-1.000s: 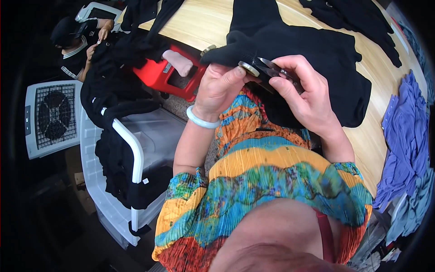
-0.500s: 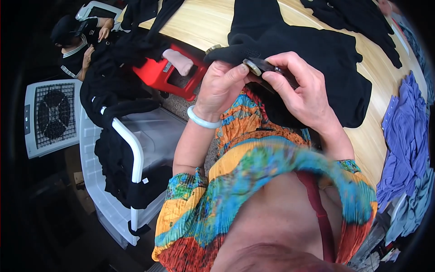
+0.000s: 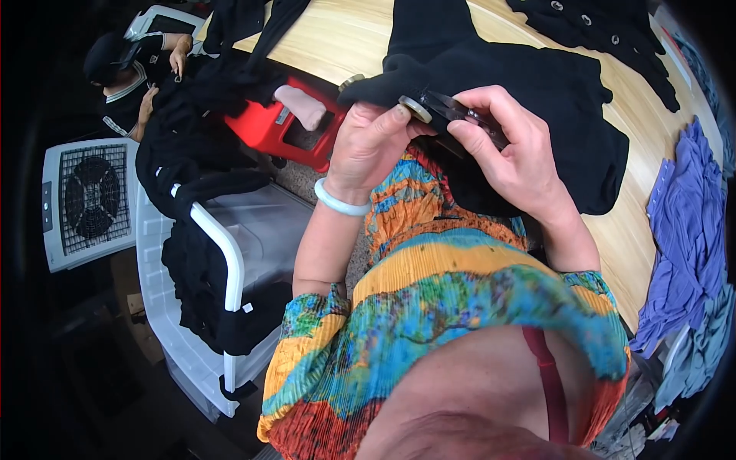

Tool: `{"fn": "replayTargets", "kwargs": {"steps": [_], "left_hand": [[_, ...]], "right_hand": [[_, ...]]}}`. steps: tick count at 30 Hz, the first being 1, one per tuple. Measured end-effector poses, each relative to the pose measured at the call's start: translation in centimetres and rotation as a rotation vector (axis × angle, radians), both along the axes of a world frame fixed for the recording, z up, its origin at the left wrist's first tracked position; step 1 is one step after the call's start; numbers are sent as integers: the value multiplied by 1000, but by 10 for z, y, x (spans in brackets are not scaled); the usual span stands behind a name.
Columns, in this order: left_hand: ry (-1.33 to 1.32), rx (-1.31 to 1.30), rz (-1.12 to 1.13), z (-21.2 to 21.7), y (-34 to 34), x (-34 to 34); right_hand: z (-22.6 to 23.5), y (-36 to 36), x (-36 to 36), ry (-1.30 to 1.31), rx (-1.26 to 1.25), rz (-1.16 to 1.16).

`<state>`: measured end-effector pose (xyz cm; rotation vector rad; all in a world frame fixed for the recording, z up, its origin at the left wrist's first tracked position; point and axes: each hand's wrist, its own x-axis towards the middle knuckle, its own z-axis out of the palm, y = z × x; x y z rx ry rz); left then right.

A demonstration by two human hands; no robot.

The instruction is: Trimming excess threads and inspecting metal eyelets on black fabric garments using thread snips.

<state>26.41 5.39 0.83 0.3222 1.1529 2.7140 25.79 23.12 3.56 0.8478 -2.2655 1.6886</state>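
Note:
Pinched at the edge between thumb and fingers of my left hand (image 3: 366,149) is a round pale-gold button (image 3: 415,110) on a black knit garment (image 3: 529,84). The garment spreads from my hands over the table. Another gold button (image 3: 351,81) shows at the garment's edge, just beyond my left hand. My right hand (image 3: 512,149) is closed round small dark thread snips (image 3: 452,109). Their blades point left, beside the button and close to the cloth behind it. Whether the tips touch a thread is too small to tell.
The pale wooden table (image 3: 330,38) carries more black garments (image 3: 606,31) and, at right, purple cloth (image 3: 686,230). On my left are a red stool (image 3: 257,126), a clear plastic bin (image 3: 157,299) draped with black clothes, and a fan (image 3: 92,195). A co-worker (image 3: 126,80) handles black cloth.
The button and my left fingers have shifted slightly left, and the button's rim shows more plainly. The snips' blades now appear apart from its face. The co-worker's hands have moved a little.

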Motion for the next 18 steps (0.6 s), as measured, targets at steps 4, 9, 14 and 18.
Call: {"fn": "replayTargets", "kwargs": {"steps": [4,9,14,18], "left_hand": [[49,-59,5,0,-2,-1],[35,-80,11,-1,-4,-1],[18,-60,-16,-1,-5,-2],[25,-95,-30,-4,-8,-2]], "right_hand": [[1,0,-2,10,20,10],[0,1,-3,21,30,18],[-6,-1,-5,87,-2,26],[-6,-3,-7,100,2,19]]}}
